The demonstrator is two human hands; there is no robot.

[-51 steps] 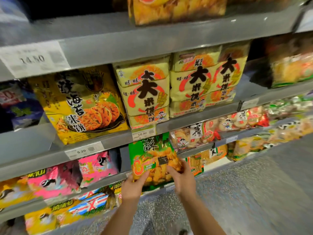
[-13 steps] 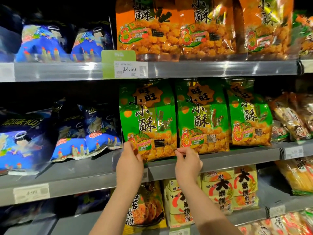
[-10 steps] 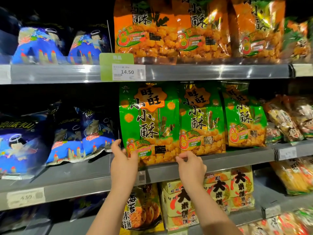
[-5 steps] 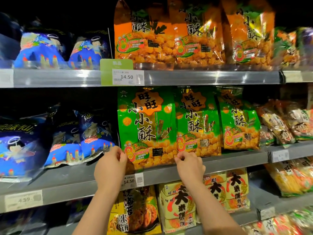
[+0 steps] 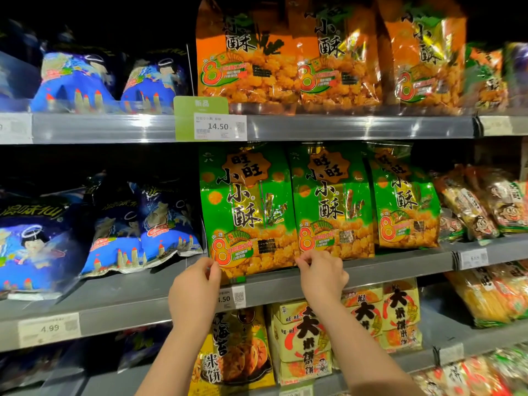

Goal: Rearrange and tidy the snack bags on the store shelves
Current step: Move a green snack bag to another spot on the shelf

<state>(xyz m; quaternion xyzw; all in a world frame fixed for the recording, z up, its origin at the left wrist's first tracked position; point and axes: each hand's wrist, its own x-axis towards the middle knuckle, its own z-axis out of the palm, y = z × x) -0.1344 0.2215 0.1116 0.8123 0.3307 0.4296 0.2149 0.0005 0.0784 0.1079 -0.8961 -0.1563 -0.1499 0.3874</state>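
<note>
On shelf (image 5: pixel 128 298), green bag (image 5: pixel 245 212) upright, facing fwd

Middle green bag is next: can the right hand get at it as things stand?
Probably yes: the right hand pinches the left green bag's corner just beside the middle green bag, whose front stands uncovered.

A little while ago I held the green bag (image 5: pixel 245 212) low down, in front of a lower shelf, with both grips. Now it stands up on the middle shelf (image 5: pixel 400 262), at the left end of the row, touching the next green bag (image 5: pixel 331 201). A second ago my left grip (image 5: pixel 194 292) lay open on the bag's front. Now it has moved left and down, and its fingers curl and pinch the bottom left corner. More of the price tag (image 5: pixel 233 297) under the bag shows now.
</note>
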